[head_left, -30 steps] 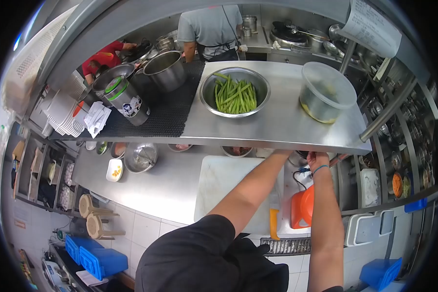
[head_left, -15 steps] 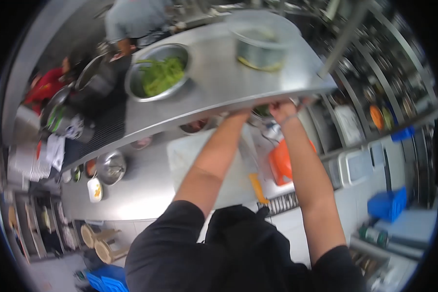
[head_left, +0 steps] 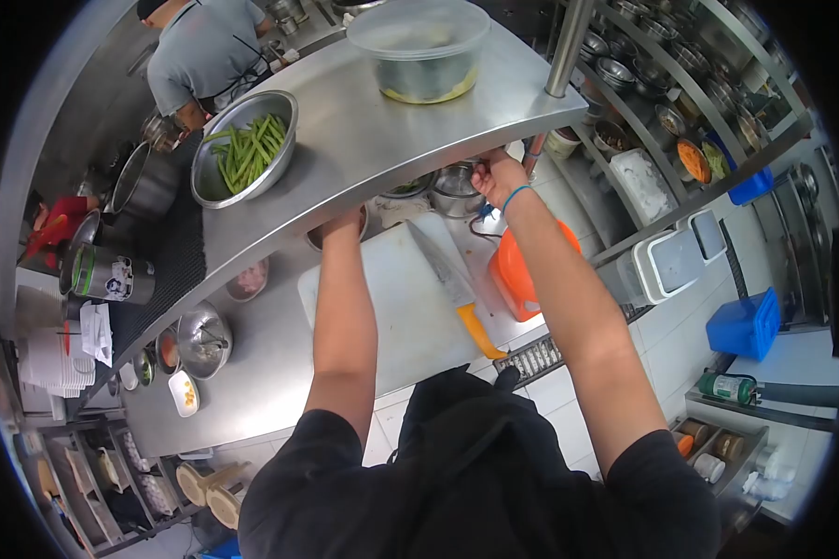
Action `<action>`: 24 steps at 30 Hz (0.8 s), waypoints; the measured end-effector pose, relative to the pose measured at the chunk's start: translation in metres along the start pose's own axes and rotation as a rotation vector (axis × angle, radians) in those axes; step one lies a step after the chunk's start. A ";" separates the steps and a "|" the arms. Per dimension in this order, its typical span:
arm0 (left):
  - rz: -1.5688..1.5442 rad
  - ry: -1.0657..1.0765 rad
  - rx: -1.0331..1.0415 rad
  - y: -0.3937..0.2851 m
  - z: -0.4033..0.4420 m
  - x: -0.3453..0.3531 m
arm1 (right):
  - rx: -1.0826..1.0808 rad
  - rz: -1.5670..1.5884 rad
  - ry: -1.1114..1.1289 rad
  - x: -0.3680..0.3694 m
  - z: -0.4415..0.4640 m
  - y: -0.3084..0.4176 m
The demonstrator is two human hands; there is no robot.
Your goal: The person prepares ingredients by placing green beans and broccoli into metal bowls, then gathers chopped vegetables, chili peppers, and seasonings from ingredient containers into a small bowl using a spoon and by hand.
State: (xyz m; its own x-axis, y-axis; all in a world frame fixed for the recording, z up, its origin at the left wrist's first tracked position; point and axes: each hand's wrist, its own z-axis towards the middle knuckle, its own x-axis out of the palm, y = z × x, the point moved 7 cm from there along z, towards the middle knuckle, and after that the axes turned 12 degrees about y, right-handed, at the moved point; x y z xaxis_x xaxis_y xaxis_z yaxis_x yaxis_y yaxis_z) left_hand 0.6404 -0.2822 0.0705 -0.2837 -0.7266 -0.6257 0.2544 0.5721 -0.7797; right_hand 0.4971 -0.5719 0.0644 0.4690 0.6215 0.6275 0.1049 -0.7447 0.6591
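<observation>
My left hand [head_left: 345, 224] reaches under the steel shelf [head_left: 364, 163], beside a bowl whose rim shows past the wrist. Its fingers are hidden by the shelf. My right hand [head_left: 496, 179], with a blue band on the wrist, is at the shelf's right end, near a metal pot [head_left: 458, 191]. Its visible fingers are curled in; what they hold, if anything, I cannot make out. Between my arms lies a white cutting board [head_left: 382, 307]. A knife with a yellow handle [head_left: 480, 331] rests across the board's right side, blade pointing away from me.
On the shelf stand a steel bowl of green beans [head_left: 247, 154] and a lidded clear tub [head_left: 429, 65]. An orange container [head_left: 515, 275] is right of the board. Small bowls and a white dish [head_left: 185, 394] sit at left. Another person [head_left: 205, 56] works beyond the shelf.
My left hand has moved left under the shelf, away from my right hand. My right hand has drawn slightly left. The view has shifted and sharpened, and the knife blade now shows.
</observation>
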 end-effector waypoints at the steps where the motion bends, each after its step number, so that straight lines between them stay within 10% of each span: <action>1: 0.034 0.004 -0.016 0.012 -0.005 -0.011 | 0.007 -0.007 -0.016 -0.003 0.002 -0.003; 11: -0.534 0.150 -0.409 0.024 -0.089 -0.044 | 0.156 -0.160 -0.072 -0.018 0.005 -0.050; 19: -0.460 0.078 -0.157 -0.056 -0.122 -0.042 | 0.277 -0.379 0.281 0.014 -0.097 -0.030; 24: -0.340 0.443 -0.045 -0.106 -0.155 0.025 | 0.080 -0.577 0.344 -0.046 -0.245 0.055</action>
State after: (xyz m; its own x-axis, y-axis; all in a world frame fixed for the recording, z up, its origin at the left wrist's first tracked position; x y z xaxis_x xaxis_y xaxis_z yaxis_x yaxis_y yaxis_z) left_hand 0.4626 -0.3021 0.1343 -0.7066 -0.6496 -0.2808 0.0438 0.3558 -0.9335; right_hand 0.2663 -0.5818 0.1735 0.0137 0.9573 0.2889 0.3258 -0.2774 0.9038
